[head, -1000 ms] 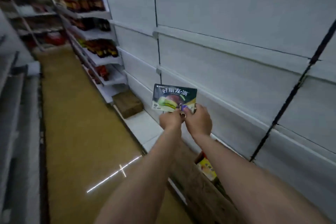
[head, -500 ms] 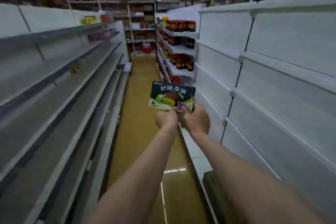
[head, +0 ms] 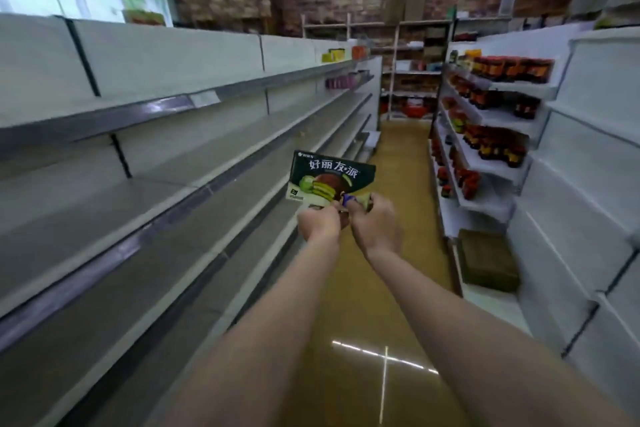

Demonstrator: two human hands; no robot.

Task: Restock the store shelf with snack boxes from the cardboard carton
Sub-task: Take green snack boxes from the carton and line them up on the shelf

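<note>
Green snack box (head: 330, 178), one, gripped along its bottom edge by left hand (head: 319, 222) and right hand (head: 375, 224), apparently pinching.

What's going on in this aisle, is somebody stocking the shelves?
Yes, a person stands in a store aisle holding one dark green snack box upright in front of them. Both the left hand and the right hand pinch its lower edge. The box is not on a shelf yet. The long grey shelves on the person's left look bare nearby, while shelves on the right farther down carry dark bottles. A brown cardboard carton sits on the bottom ledge to the right.
</note>
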